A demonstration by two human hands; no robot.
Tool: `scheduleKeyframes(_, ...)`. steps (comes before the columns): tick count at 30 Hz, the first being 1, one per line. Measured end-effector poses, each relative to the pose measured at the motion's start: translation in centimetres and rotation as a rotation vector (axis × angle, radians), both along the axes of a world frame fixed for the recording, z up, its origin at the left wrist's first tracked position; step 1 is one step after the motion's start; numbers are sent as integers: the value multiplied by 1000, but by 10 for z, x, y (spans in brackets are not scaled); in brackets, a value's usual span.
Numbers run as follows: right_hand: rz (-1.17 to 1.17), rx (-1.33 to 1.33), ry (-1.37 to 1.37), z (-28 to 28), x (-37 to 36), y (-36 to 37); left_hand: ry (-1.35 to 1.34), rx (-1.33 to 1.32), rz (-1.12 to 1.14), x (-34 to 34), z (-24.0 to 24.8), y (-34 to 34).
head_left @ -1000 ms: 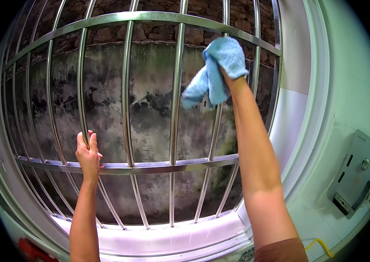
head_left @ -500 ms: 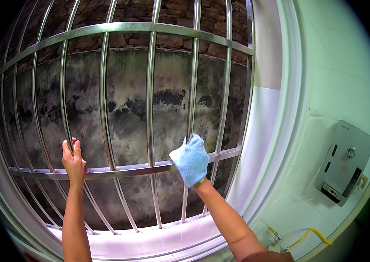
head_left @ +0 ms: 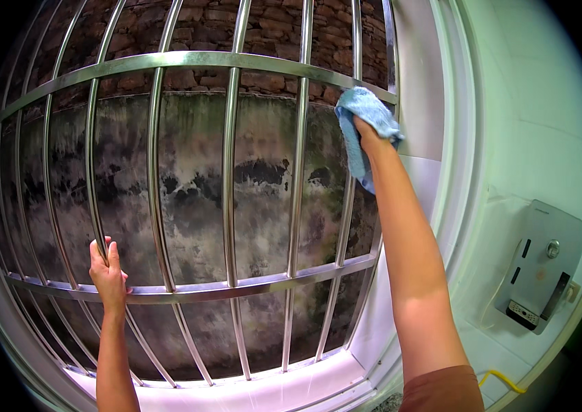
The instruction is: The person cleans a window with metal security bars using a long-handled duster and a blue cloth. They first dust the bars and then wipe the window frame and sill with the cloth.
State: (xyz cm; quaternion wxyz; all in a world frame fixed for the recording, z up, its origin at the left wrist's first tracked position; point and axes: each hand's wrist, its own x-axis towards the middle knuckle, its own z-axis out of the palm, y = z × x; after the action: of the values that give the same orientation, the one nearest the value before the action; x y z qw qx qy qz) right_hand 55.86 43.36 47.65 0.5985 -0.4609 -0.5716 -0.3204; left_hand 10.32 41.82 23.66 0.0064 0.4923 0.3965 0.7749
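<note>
A metal window grille of upright round bars and flat crossbars fills the view ahead. My left hand is wrapped round one upright bar, just above the lower crossbar. Up at the right, my right hand presses a light blue cloth against an upright bar, just below the upper crossbar. The cloth hangs down past the wrist and hides most of my fingers and part of the bar.
Behind the grille stands a stained grey wall with rough stone above it. A white sill runs below. To the right, a grey water heater hangs on pale tiles, with a yellow hose beneath.
My right hand has moved with the blue cloth up and to the right, from near the lower crossbar to the upper one. My left hand keeps its hold; the view has tilted up slightly.
</note>
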Motion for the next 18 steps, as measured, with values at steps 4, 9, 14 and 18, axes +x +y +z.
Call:
scheduleKeyframes(4, 437, 261, 20, -3, -2, 33, -3, 4, 9, -5, -2, -1)
scheduleKeyframes(9, -121, 513, -626, -34, 20, 44, -2, 7, 6, 0, -1, 4)
scheduleKeyframes(14, -230, 174, -623, -207, -17, 3, -10, -28, 8, -6, -4, -2)
scheduleKeyframes(18, -497, -105, -645, -245, -21, -11, -9, -42, -8, -4, -4, 5)
